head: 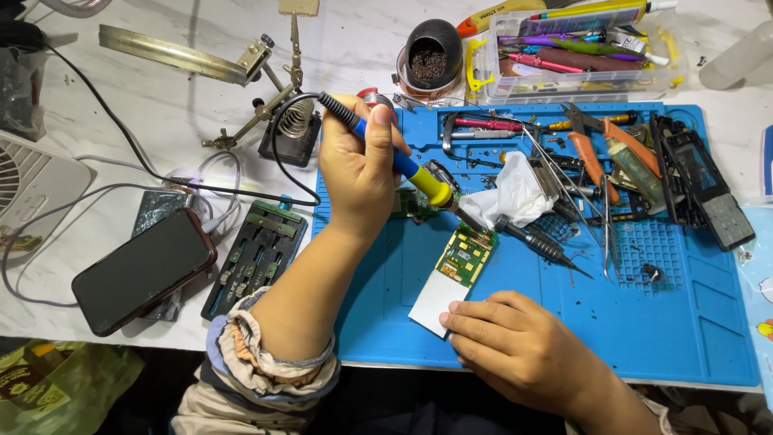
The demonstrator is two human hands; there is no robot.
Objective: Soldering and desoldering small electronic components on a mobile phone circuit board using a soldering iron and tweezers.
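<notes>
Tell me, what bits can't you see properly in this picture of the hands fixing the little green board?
All from the head view:
- Soldering iron tip: hidden by white tissue.
- Circuit board parts: too small to tell.
- Left hand fingertips: curled round the handle.
- Right hand palm: facing down on the white card.
- Fan: cut off by left edge.

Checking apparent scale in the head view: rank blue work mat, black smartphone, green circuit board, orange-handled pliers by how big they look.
1. blue work mat
2. black smartphone
3. orange-handled pliers
4. green circuit board

Pliers and board look close in size; that pair's order is unsure.
</notes>
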